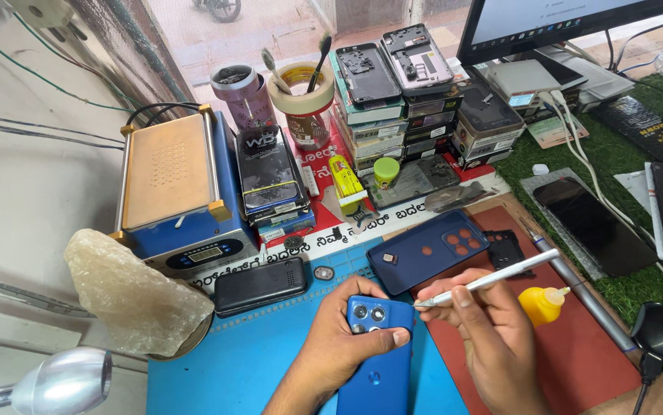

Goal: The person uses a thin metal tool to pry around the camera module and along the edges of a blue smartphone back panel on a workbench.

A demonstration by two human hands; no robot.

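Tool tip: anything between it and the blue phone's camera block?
Nothing visible. The white tool in the right hand points its tip at the blue phone, held by the left hand.

Two hands work on a blue phone over a cluttered repair worktop.

The left hand (343, 338) wraps around a blue phone (377, 353), back side up, thumb just below its camera lenses. The right hand (489, 334) pinches a thin white tool (493, 278) like a pen, its tip touching the phone's upper right corner. Both hover over a blue mat (254, 361) and a red mat (577, 361) on the worktop (500, 192). Just beyond the hands lies a dark blue back cover (423, 257); a small yellow bottle (543, 303) sits near the right hand. A black keypad phone (260, 286) lies to the left, before a blue heating machine (177, 192). Stacked phone boxes (393, 115) stand behind.
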